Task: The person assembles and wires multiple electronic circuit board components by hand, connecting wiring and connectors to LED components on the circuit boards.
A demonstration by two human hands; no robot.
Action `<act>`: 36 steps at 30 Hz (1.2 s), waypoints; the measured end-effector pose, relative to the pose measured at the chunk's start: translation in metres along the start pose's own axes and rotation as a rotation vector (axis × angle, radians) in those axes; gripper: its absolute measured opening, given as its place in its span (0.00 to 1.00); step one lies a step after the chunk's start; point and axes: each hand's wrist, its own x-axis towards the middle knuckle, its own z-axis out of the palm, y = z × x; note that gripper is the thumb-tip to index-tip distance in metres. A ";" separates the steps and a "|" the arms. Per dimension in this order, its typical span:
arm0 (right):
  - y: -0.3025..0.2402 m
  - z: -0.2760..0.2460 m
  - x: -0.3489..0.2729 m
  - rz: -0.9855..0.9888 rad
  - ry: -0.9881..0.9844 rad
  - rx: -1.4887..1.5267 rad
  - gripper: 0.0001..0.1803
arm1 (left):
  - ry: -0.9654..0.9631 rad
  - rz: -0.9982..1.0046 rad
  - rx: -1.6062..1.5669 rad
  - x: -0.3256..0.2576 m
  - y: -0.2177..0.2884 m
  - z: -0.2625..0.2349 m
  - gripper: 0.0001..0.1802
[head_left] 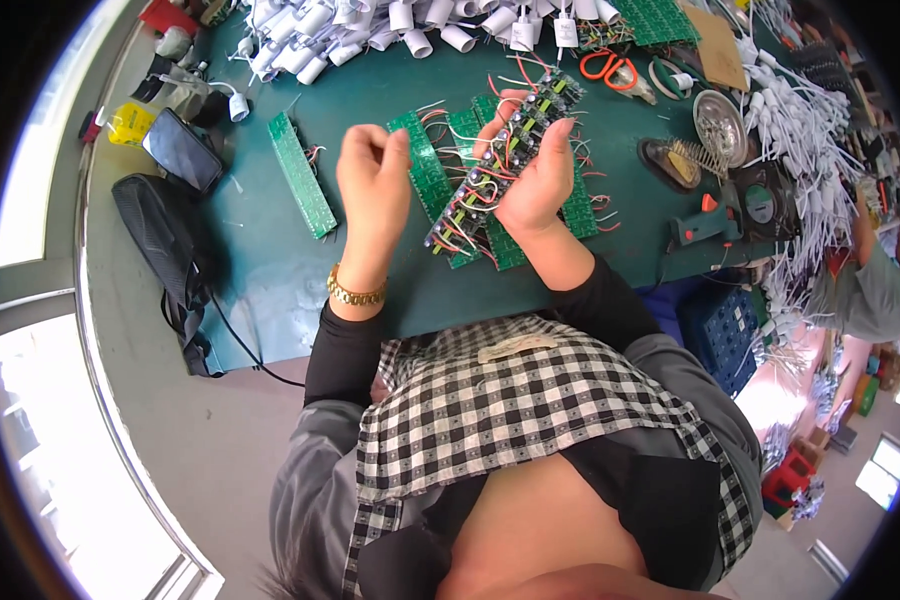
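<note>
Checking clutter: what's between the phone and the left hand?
Head view: one long green circuit strip lies on the green table between the phone and the left hand.

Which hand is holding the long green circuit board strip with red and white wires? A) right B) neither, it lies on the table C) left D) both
A: the right hand grips the long green circuit board strip with red and white wires, raised off the green table; the left hand is beside it, fingers curled, apart from the strip.

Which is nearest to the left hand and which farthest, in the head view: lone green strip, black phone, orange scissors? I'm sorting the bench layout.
From the left hand:
1. Lone green strip, just to its left on the mat.
2. Black phone, farther left near the table edge.
3. Orange scissors, far right, beyond the right hand.
</note>
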 end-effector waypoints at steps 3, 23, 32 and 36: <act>-0.004 -0.001 0.001 -0.049 -0.025 -0.123 0.34 | 0.087 0.204 -0.018 -0.001 0.012 0.001 0.07; 0.010 -0.006 -0.001 -0.162 -0.132 -0.307 0.29 | -0.268 0.355 0.327 -0.017 0.049 0.011 0.04; 0.008 -0.003 -0.004 -0.243 -0.144 -0.367 0.29 | -0.208 0.424 0.314 -0.011 0.039 0.013 0.05; 0.005 -0.004 -0.005 -0.235 -0.168 -0.408 0.30 | -0.299 0.320 0.413 -0.011 0.042 0.009 0.06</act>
